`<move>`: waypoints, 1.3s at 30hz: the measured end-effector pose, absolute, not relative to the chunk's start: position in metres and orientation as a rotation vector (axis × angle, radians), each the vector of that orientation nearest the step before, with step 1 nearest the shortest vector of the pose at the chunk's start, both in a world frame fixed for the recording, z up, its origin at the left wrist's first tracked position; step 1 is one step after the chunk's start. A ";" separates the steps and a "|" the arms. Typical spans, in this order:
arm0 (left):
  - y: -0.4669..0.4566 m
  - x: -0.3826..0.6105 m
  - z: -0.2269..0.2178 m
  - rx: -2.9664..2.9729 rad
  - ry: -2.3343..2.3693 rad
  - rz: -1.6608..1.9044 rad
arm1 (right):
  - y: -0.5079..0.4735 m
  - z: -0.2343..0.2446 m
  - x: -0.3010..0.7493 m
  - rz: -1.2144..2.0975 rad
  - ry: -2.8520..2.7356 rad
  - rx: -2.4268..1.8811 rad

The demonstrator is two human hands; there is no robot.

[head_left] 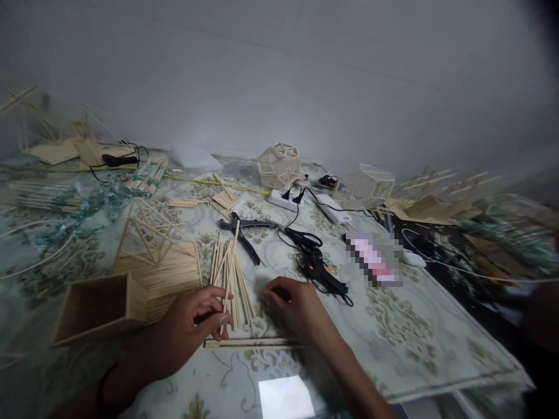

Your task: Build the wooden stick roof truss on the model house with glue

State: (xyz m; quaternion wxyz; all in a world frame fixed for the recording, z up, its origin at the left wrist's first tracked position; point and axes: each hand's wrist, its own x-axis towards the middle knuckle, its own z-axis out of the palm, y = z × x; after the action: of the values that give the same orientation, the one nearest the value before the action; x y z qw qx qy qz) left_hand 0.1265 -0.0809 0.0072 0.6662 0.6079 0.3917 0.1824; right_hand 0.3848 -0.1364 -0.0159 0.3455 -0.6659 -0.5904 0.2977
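My left hand (198,317) pinches a thin wooden stick (230,262) that stands tilted, its upper end over the pile. Beneath and beside it a pile of loose wooden sticks (242,291) fans out on the patterned tablecloth. To the right of the pile, my right hand (293,299) is curled just above the cloth, thumb and fingers together; whatever is between the tips is hidden. Two sticks (253,344) lie side by side across the cloth in front of both hands. Left of my left hand sits a stick-built model (161,267) with an open box (96,308).
Cutting pliers (244,233) and a corded black glue gun (325,273) lie beyond my hands. Behind are a power strip (286,201) and a stick polyhedron (279,166). A blurred-out pink item (373,259) lies right. Bundled sticks (148,173) and plastic wrappers are at left.
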 end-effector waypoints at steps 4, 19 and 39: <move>-0.080 0.126 0.005 1.374 0.849 0.416 | -0.150 -0.023 0.399 0.733 -1.643 -1.721; -0.072 0.125 0.005 1.411 0.826 0.560 | -0.147 -0.039 0.517 0.235 -1.366 -2.143; -0.066 0.119 0.011 1.415 0.776 0.532 | -0.149 0.023 0.470 0.785 -1.181 -1.686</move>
State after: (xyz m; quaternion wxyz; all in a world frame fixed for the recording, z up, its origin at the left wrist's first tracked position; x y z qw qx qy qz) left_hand 0.1192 -0.0657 0.0105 0.6602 0.6255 0.3431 0.2349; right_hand 0.4695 -0.1491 0.0225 0.4521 -0.6826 -0.4780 0.3180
